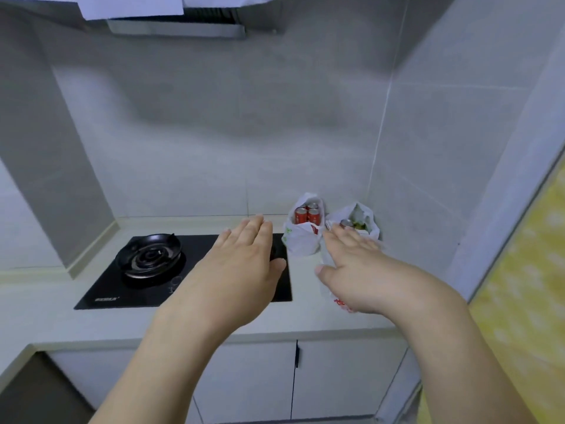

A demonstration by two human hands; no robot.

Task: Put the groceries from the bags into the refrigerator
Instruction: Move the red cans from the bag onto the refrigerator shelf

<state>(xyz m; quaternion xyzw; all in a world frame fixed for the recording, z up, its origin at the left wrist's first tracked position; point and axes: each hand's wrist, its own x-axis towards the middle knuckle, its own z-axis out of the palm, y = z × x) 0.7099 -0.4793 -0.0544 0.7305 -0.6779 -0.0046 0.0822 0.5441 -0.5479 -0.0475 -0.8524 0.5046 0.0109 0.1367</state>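
Observation:
Two white plastic bags stand in the back right corner of the counter. The left bag [301,240] holds several red cans [308,215]. The right bag [362,215] holds a silver-topped can [346,223] and greenish items. My left hand [241,261] hovers flat over the hob's right part, fingers extended, just left of the left bag, holding nothing. My right hand [357,267] stretches out open in front of the right bag, its fingertips near the bag's rim, over another bit of white plastic with red print [342,306]. No refrigerator is in view.
A black glass hob [101,293] with a round burner [149,258] sits in the pale counter [305,316]. Grey tiled walls meet in the corner behind the bags. A range hood [177,26] hangs above. White cabinet doors [253,377] lie below; a yellow patterned surface [526,301] is at right.

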